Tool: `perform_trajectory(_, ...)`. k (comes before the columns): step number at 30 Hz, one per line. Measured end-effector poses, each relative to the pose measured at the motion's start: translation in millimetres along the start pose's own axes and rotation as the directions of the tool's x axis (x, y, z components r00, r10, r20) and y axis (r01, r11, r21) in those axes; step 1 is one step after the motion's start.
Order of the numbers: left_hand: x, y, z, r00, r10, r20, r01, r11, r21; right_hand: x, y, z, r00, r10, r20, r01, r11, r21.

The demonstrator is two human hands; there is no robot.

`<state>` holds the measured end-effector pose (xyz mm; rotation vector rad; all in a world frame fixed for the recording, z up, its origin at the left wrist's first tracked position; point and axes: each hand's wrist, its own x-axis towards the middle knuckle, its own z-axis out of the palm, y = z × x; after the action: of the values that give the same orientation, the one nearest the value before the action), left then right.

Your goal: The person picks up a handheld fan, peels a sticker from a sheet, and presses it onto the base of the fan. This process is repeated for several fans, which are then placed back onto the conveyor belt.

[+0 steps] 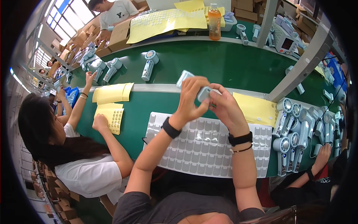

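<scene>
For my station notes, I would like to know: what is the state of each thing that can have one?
Device: held, tilted
Left hand: fingers curled around device
Right hand: fingers at device's near end
Label sheet: flat, labels on it
Bottle: upright, capped
Far fans: lying down
Right fans: bunched together, power unclear
</scene>
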<state>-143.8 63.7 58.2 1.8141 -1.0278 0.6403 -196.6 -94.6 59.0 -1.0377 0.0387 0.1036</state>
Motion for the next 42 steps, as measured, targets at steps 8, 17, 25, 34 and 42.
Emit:
perform_trajectory(8, 37, -126, -9, 0.897, -0.023, 0.441, -0.193, 0.878, 0.438, 0, 93, 51, 0.899, -0.411, 0.148, 0.357, 0.494, -0.793)
perform_trajectory(17, 29, -166, 2, 0.768, -0.155, 0.621, -0.304, 0.766, 0.567, -12, 127, 64, 0.813, -0.394, 0.429, 0.523, 0.171, -0.835)
perform_trajectory(25, 19, -171, 5, 0.845, 0.042, 0.534, -0.364, 0.776, 0.515, -21, 129, 86, 0.805, -0.345, 0.482, 0.538, 0.086, -0.838)
perform_trajectory(34, 11, -162, -32, 0.945, -0.325, 0.027, 0.209, 0.668, 0.714, 19, 154, 115, 0.827, -0.426, 0.368, 0.436, 0.072, -0.897)
perform_trajectory(42, -17, -176, -48, 0.741, -0.662, -0.115, 0.526, 0.465, 0.712, 25, 169, 126, 0.832, -0.471, 0.294, 0.427, 0.204, -0.881)
